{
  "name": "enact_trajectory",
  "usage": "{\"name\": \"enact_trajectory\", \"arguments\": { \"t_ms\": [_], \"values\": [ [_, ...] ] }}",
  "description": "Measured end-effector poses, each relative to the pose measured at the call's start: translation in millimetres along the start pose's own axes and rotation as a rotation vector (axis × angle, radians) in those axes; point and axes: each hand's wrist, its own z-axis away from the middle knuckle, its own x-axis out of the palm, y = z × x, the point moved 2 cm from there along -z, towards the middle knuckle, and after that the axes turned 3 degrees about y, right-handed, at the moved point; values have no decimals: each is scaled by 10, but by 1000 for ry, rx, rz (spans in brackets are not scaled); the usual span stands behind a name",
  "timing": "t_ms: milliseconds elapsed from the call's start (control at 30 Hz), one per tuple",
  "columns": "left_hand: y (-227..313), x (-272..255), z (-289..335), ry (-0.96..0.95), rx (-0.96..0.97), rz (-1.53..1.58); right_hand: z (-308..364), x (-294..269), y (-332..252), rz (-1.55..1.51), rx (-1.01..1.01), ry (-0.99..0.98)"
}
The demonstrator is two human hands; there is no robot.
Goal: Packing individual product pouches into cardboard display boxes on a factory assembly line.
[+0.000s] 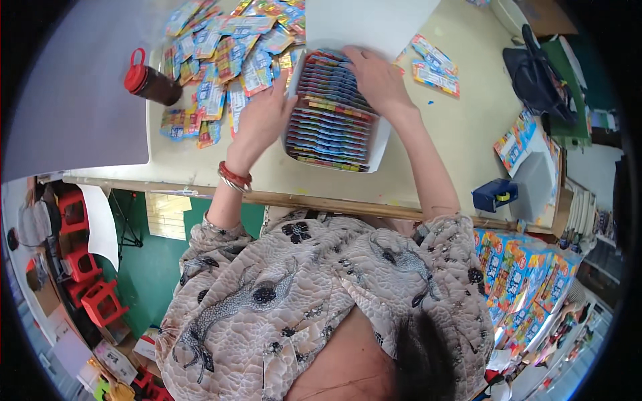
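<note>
In front of me on the table stands an open white box (379,147), packed with two rows of colourful flat packets (328,130) set on edge. My left hand (263,115) is beside the box's left wall, its fingers stretched out and holding nothing I can see. Over the upper right of the box, my right hand (378,81) rests its fingers on the ends of the packets; the fingers are extended, and their undersides are hidden. The box's white lid (364,23) is folded back at the far side.
A heap of loose packets (227,57) lies left of the box, with a red-capped dark bottle (152,85) beside it. Several packets (436,70) lie to the right. Farther right are a black bag (535,77) and a small dark blue box (495,195). The table's wooden edge (281,196) runs before me.
</note>
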Motion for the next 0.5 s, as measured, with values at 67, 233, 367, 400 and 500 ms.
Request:
{"name": "enact_trajectory", "arguments": {
  "t_ms": [67, 233, 367, 400, 500],
  "values": [
    [112, 17, 64, 258, 65, 3, -57, 3, 0, 124, -130, 124],
    [445, 218, 65, 351, 344, -127, -199, -17, -7, 193, -421, 121],
    [370, 276, -123, 366, 297, -201, -197, 7, -71, 245, -416, 85],
    [349, 320, -169, 306, 298, -295, -223, 56, -76, 242, -415, 81],
    [269, 440, -232, 268, 312, -399, -291, 197, -16, 232, -408, 67]
  ]
}}
